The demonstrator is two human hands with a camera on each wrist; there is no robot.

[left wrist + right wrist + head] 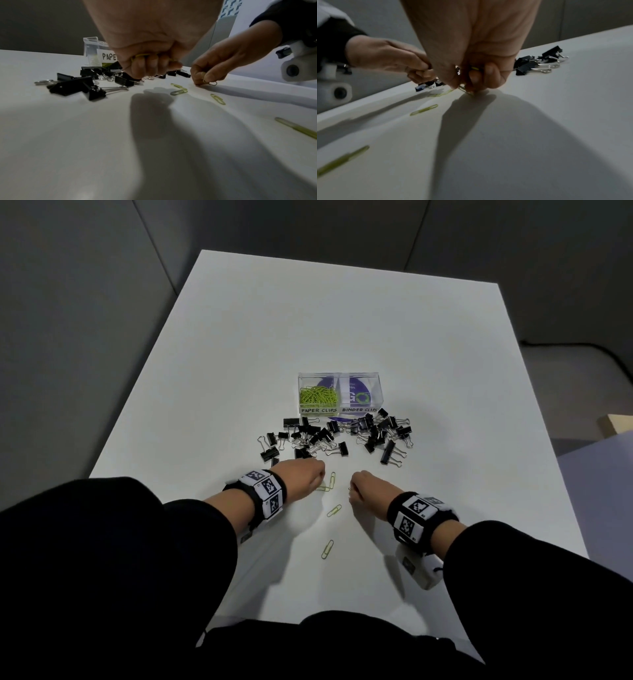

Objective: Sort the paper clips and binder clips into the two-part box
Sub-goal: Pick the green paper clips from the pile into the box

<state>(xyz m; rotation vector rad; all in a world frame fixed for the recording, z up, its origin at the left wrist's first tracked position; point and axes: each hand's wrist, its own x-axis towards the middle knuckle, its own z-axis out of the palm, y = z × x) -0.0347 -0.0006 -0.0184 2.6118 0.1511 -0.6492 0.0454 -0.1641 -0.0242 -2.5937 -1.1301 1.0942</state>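
A clear two-part box (340,397) stands mid-table, labelled PAPER CLIPS and BINDER CLIPS. Green paper clips (318,397) fill its left part; the right part looks bare. Black binder clips (337,436) lie heaped in front of it. Several green paper clips (333,511) lie loose on the table (445,371) nearer me. My left hand (308,475) is curled, with green paper clips (139,56) gripped inside its fist. My right hand (359,487) pinches a green paper clip (206,79) at the table surface, fingers curled.
The table's left and right edges fall to a dark floor. A wooden block (616,424) and a pale surface (599,467) sit off the right side. A black cable (582,347) runs across the floor at right.
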